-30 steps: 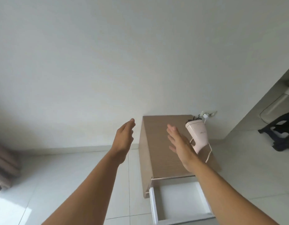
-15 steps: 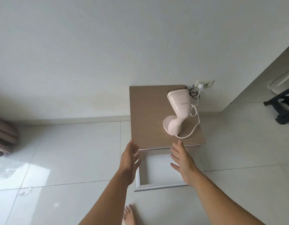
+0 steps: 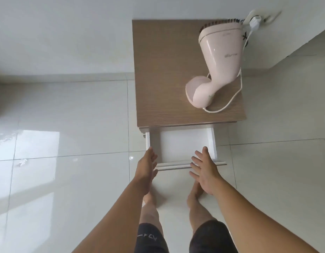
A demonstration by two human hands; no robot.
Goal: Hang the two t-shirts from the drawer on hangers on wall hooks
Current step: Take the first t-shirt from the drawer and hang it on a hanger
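Note:
A white drawer (image 3: 211,143) stands pulled out of a small wooden cabinet (image 3: 161,70), and its inside shows only bare white bottom. My left hand (image 3: 146,168) hovers open at the drawer's front left corner, fingers apart, holding nothing. Over the front right part of the drawer front, my right hand (image 3: 206,172) is also open and empty. No t-shirt, hanger or wall hook appears in this view.
A pink handheld garment steamer (image 3: 218,64) lies on the cabinet top, its white cord (image 3: 236,92) running to a wall socket (image 3: 256,19). Glossy white floor tiles (image 3: 76,125) surround the cabinet. My bare feet stand just in front of the drawer.
The view has tilted down and moved closer to the cabinet. Both hands have dropped from above the cabinet top to the front edge of the open drawer.

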